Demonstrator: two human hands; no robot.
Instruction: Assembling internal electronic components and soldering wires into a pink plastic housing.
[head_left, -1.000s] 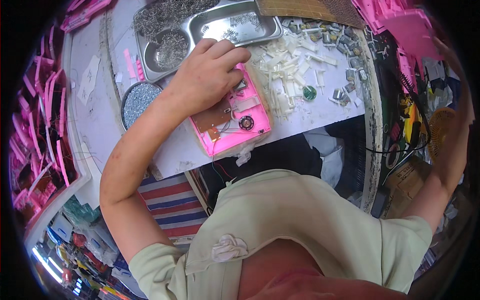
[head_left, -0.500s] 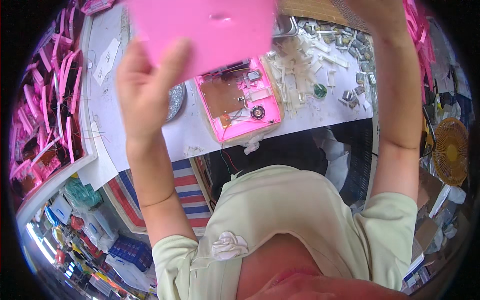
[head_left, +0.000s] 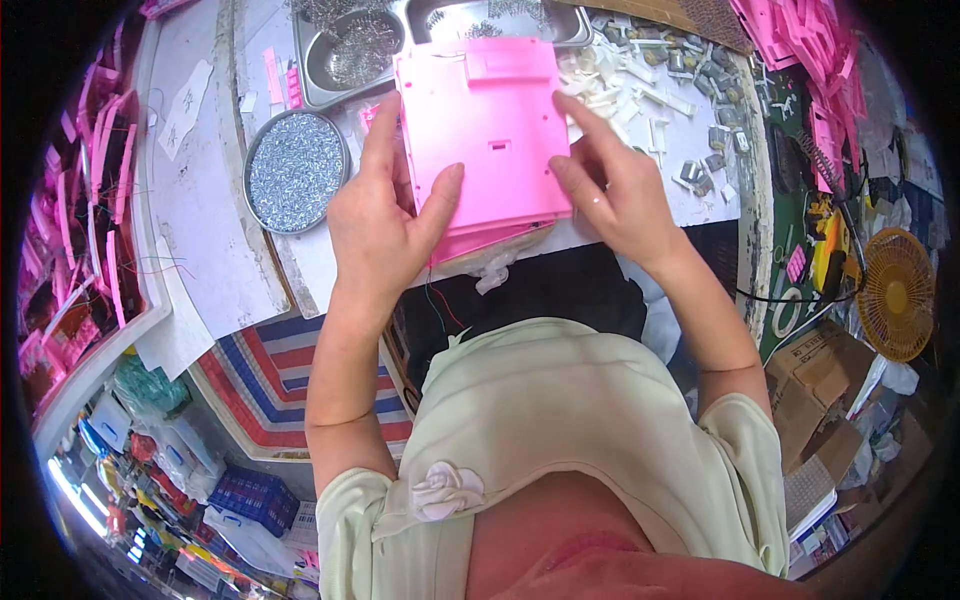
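A pink plastic cover (head_left: 485,115), with a raised block near its far edge and a small slot in the middle, lies over a pink housing (head_left: 490,236) whose near edge shows below it. My left hand (head_left: 385,215) grips the cover's left edge, thumb on top, fingers along the side. At the right edge, my right hand (head_left: 625,200) holds the cover between thumb and fingers. The housing's inside is hidden under the cover. Two thin wires (head_left: 440,305), red and green, hang from the table's front edge.
Left of the cover stands a round dish (head_left: 297,172) of small metal pieces. Metal trays (head_left: 318,85) of screws sit behind. White plastic parts and small motors (head_left: 700,165) lie to the right. Pink shells fill a bin (head_left: 150,300) at far left. A yellow fan (head_left: 897,295) stands far right.
The pink cover has come down from close to the camera onto the housing, hiding the inner parts. My right hand has moved from the far right to the cover's right edge.
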